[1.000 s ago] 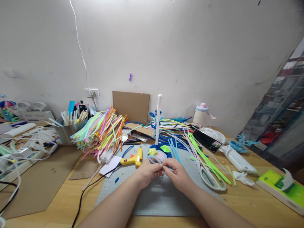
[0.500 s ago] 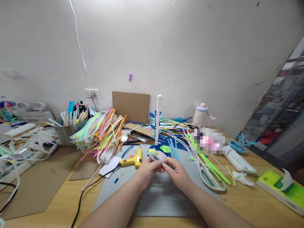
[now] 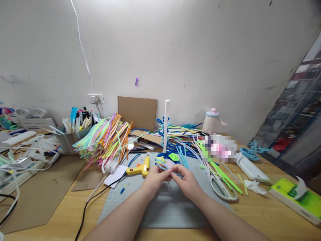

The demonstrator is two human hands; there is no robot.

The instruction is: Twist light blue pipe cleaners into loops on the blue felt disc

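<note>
Fuzzy, thin, light-blue stem [image 3: 160,164] curves in a loop. Left fingers [image 3: 168,174] and right fingers [image 3: 173,173] pinch it, tips together.

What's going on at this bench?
A person pinches a light blue pipe cleaner between the fingertips of the left hand and right hand, above a gray mat. Just beyond stands a white post on a blue base with yellow and green pieces. A yellow glue gun lies to the left, scissors to the right.
</note>
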